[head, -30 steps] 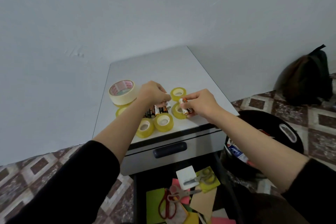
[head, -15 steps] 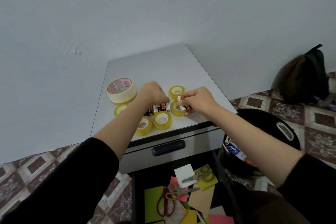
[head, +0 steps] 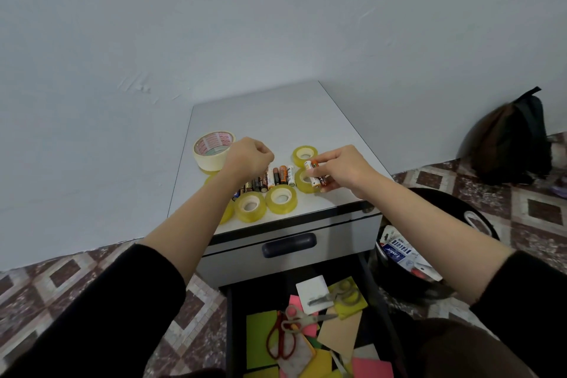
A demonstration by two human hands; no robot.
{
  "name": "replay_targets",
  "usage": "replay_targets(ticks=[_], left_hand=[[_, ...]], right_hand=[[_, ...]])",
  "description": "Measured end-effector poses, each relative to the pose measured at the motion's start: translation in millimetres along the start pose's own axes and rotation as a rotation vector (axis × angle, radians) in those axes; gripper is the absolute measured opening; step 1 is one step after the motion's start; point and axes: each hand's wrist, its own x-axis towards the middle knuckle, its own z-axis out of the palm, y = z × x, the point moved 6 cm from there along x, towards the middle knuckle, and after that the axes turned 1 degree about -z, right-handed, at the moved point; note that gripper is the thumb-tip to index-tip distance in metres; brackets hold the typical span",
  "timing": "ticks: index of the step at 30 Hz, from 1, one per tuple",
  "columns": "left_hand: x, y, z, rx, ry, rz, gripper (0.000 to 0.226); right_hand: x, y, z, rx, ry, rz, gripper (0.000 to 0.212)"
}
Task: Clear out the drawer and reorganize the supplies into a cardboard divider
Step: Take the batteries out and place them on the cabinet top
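Emptying the open dark drawer (head: 264,294), the right hand (head: 346,172) is gripping small cylindrical batteries (head: 313,181), likely needing placement at three o'clock of the battery row (head: 273,176); the left hand (head: 250,156) is curling, grasp unclear.

- The right hand (head: 343,170) pinches a small bunch of batteries (head: 313,175) over a yellow tape roll (head: 303,183).
- The left hand (head: 250,159), fingers curled, meets a battery row (head: 271,177) on the tabletop (head: 276,113).
- The open drawer (head: 236,304) below holds scissors (head: 299,321) and coloured pads (head: 260,337).
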Motion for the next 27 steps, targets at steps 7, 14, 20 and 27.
replay_targets(ticks=[7, 14, 20, 27], left_hand=[[-48.8, -35.4, -37.4, -0.138, 0.328, 0.173, 0.015], [-74.9, -100.4, -44.7, -0.228, 0.400, 0.017, 0.021], [-73.0, -131.1, -40.4, -0.223, 0.339, -0.029, 0.025], [-70.5, -136.4, -31.5, -0.177, 0.318, 0.033, 0.032]], right_hand=[[-11.8, -13.2, 19.1, -0.005, -0.035, -0.001, 0.030], [-2.9, -27.0, 61.0, -0.065, -0.062, -0.013, 0.030], [20.9, -37.8, 94.7, -0.274, -0.015, -0.020, 0.026], [40.2, -46.8, 121.5, -0.493, -0.001, -0.045, 0.018]])
